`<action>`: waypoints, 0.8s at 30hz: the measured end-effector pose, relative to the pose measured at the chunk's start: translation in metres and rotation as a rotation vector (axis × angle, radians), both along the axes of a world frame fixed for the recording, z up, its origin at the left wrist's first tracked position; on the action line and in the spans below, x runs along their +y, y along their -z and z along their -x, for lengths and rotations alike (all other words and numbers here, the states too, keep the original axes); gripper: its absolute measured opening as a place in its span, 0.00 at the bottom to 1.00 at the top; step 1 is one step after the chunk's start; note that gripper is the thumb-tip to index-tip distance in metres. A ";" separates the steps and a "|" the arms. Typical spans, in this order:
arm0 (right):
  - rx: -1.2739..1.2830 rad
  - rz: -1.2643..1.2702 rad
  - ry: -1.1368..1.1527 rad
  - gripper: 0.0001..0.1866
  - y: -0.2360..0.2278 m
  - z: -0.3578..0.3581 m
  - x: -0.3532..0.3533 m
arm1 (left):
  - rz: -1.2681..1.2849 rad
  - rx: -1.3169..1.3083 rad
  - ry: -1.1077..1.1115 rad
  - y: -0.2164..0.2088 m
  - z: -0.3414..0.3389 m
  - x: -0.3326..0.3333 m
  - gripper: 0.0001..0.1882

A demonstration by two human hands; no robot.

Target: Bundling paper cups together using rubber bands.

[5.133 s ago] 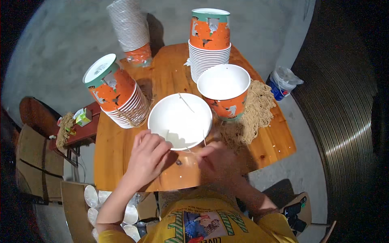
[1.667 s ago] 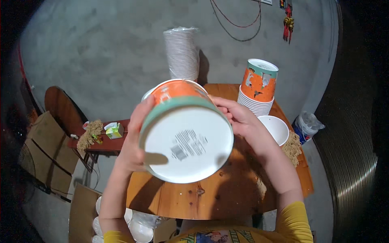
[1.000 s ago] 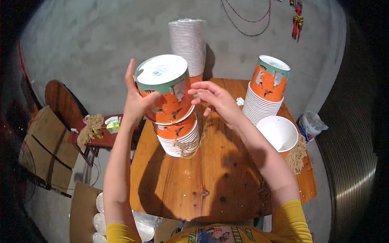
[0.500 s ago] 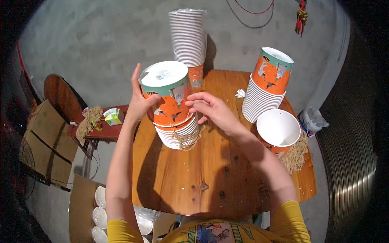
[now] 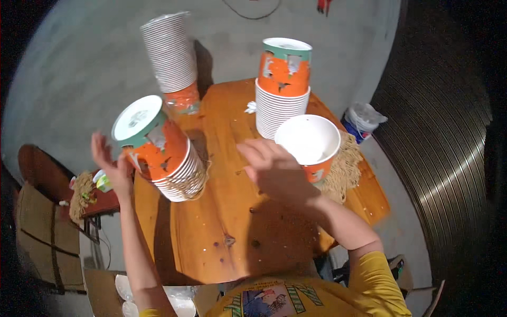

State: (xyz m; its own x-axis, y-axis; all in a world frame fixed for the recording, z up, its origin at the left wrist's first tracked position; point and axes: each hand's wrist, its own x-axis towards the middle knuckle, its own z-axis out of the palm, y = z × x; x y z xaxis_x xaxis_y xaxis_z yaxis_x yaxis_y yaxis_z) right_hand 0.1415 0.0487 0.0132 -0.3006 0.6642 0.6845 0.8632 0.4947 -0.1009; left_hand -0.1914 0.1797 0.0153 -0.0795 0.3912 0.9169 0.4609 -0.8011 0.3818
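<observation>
At the left of the table an upside-down stack of orange and green paper tubs (image 5: 163, 145) leans in view, with tan string (image 5: 194, 182) draped round its white rims. Just beside its left side is my left hand (image 5: 113, 164), blurred, fingers spread and holding nothing; I cannot tell if it still touches the tub. My right hand (image 5: 272, 166) is stretched out over the table, empty, in front of an upright open paper tub (image 5: 308, 138). A tangle of tan string (image 5: 344, 170) lies behind and beside that tub. Farther back stands another inverted tub stack (image 5: 283, 87).
A tall plastic-wrapped tub stack (image 5: 170, 58) stands at the table's far left. White crumpled tissue (image 5: 251, 108) lies near the back stack. A red bench (image 5: 100, 202) and cardboard (image 5: 39, 232) are at left; a bagged bucket (image 5: 363, 120) stands right, by a ribbed shutter (image 5: 438, 142).
My view has swung to the right. My right hand has left the string-draped stack and moved right, toward the upright tub. My left hand has loosened from the top tub's side.
</observation>
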 end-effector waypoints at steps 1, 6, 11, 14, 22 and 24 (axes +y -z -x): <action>0.004 -0.029 0.071 0.24 0.002 -0.016 -0.010 | -0.046 -0.047 -0.064 0.005 -0.011 -0.014 0.32; -0.076 0.065 0.379 0.22 0.006 -0.071 -0.062 | -0.160 0.208 0.051 0.022 -0.104 -0.091 0.17; 0.094 0.010 0.253 0.19 0.000 -0.087 -0.084 | 0.158 0.580 0.478 0.032 -0.203 -0.113 0.22; 0.253 0.028 0.286 0.15 0.007 -0.099 -0.104 | 0.156 0.662 0.501 0.037 -0.249 -0.112 0.19; 0.351 0.203 0.389 0.12 0.063 -0.128 -0.140 | 0.157 0.612 0.485 0.052 -0.263 -0.103 0.06; 0.324 0.254 0.435 0.09 0.073 -0.133 -0.142 | 0.167 0.639 0.407 0.041 -0.244 -0.117 0.06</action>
